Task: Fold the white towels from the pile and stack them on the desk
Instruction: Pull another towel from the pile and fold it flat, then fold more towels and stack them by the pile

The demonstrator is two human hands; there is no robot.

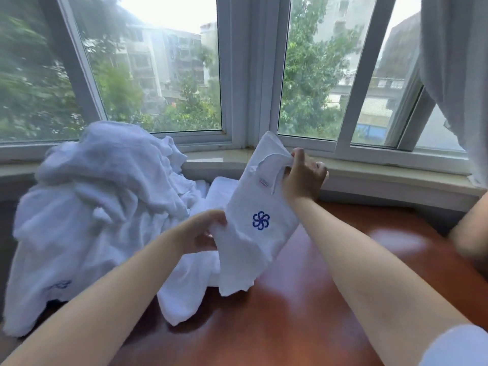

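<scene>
A white towel (253,249) with a blue pinwheel emblem hangs in the air above the reddish-brown desk (303,313). My left hand (203,233) grips its left edge at mid height. My right hand (303,178) pinches its upper right corner, up near the windowsill. A big heap of crumpled white towels (100,207) fills the left side of the desk. Behind the held towel a flat folded white towel (219,188) lies against the sill, partly hidden.
A pale stone windowsill (383,175) and large windows run along the back. A white curtain (454,75) hangs at the right. Another person's arm (470,233) rests on the desk at the right edge. Bare desk surface shows in front and to the right.
</scene>
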